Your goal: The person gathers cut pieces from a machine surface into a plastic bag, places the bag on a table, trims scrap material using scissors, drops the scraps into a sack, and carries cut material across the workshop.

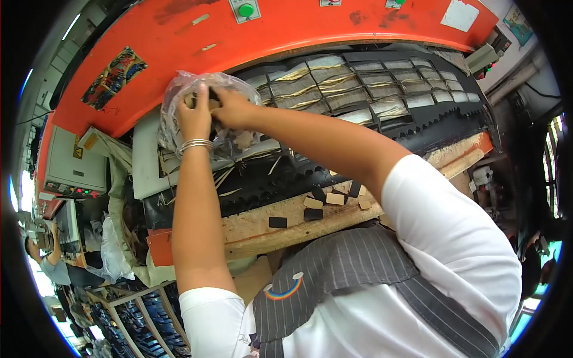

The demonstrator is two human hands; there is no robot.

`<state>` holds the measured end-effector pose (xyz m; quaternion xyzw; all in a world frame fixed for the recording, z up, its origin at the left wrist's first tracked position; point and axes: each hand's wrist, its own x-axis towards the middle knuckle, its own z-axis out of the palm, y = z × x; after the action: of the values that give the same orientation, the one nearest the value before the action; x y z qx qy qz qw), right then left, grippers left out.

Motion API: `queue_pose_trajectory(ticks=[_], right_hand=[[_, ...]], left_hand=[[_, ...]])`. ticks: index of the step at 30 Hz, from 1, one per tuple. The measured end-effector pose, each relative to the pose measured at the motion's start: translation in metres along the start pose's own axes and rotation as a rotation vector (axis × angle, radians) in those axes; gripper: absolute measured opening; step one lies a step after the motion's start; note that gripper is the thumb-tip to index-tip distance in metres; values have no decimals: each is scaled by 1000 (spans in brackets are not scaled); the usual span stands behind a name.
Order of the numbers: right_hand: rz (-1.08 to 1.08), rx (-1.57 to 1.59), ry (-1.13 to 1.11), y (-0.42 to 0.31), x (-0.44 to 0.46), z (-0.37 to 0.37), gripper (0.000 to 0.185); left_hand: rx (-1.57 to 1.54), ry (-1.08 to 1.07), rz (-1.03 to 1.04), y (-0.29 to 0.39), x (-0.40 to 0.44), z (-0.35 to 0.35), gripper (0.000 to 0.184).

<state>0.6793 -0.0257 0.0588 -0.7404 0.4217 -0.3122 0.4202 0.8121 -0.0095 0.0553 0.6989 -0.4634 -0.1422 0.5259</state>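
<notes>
A clear, crumpled plastic bag [225,145] sits in the upper left of the frame, with small tan and dark pieces inside. My left hand [196,114] and right hand [234,108] are at its mouth, fingers bent; I cannot tell whether they grip any pieces. Right of the bag, across the upper middle, lies a black sheet cut into a grid [427,117]. Below, at centre, small black and tan rectangles [335,198] lie on the rough wooden desk [248,235]. An orange-red metal machine panel [286,27] spans the top.
</notes>
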Motion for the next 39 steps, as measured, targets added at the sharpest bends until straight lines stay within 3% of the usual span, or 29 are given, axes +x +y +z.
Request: queue_pose_trajectory(ticks=[1, 2, 4, 5, 7, 8, 9, 11, 12, 15, 17, 18, 19, 21, 23, 25, 27, 28, 32, 33, 35, 37, 39], right_hand=[[-242, -349, 183, 12, 10, 19, 49], [-233, -358, 186, 11, 17, 20, 49], [-246, -720, -280, -3, 31, 5, 52], [-170, -746, -450, -18, 34, -5, 52], [-357, -824, -706, -35, 38, -34, 54], [-439, -842, -685, -28, 41, -41, 49], [-433, -851, -686, -31, 36, -52, 49], [-548, -856, -716, -38, 11, -86, 39], [-598, -785, -670, -30, -2, -99, 32], [-462, -721, -680, -12, -63, -140, 32], [-430, -696, -820, 22, -105, -161, 34], [-422, -660, -890, 58, -123, -165, 36], [-542, -671, -956, 93, -138, -166, 41], [-578, -789, -951, 112, -171, -171, 46], [-647, -953, -979, 131, -189, -171, 48], [-701, -976, -909, 141, -190, -168, 44], [-766, -973, -849, 148, -187, -168, 37], [-763, -974, -843, 151, -186, -169, 37], [-552, -888, -819, 153, -192, -184, 22], [-462, -806, -799, 148, -192, -191, 18], [-399, -658, -797, 137, -201, -197, 19], [-146, -351, -930, 120, -213, -195, 26], [-259, -324, -933, 131, -226, -181, 36]], left_hand=[[11, -3, -34, 2, 3, -1, 83], [-35, -8, -81, 18, -7, -4, 89], [-36, -80, -54, 13, -7, -9, 80], [-102, -132, -4, 18, -14, -13, 74], [-127, -254, 47, 56, -46, -27, 60], [-102, -227, 147, 60, -58, -30, 46], [-112, -227, 147, 61, -68, -32, 46], [183, -105, 684, 60, -92, -40, 30], [147, -206, 705, 57, -108, -47, 24], [28, -638, 663, 44, -159, -48, 13], [37, -918, 720, 13, -179, -36, 28], [37, -912, 714, 11, -182, -34, 28], [175, -1010, 743, 11, -185, -32, 36], [411, -1157, 801, -10, -187, -19, 57], [607, -1246, 726, -11, -183, -9, 55], [606, -1220, 770, -14, -179, 2, 47], [687, -1296, 576, -11, -176, 11, 38], [626, -1253, 536, -10, -176, 12, 26], [667, -1185, 554, -7, -184, 13, 20], [544, -1147, 519, 6, -190, 11, 18], [290, -1162, 473, 14, -198, 17, 17], [54, -1269, 479, 24, -210, 30, 19], [91, -1288, 518, 20, -221, 44, 20]])
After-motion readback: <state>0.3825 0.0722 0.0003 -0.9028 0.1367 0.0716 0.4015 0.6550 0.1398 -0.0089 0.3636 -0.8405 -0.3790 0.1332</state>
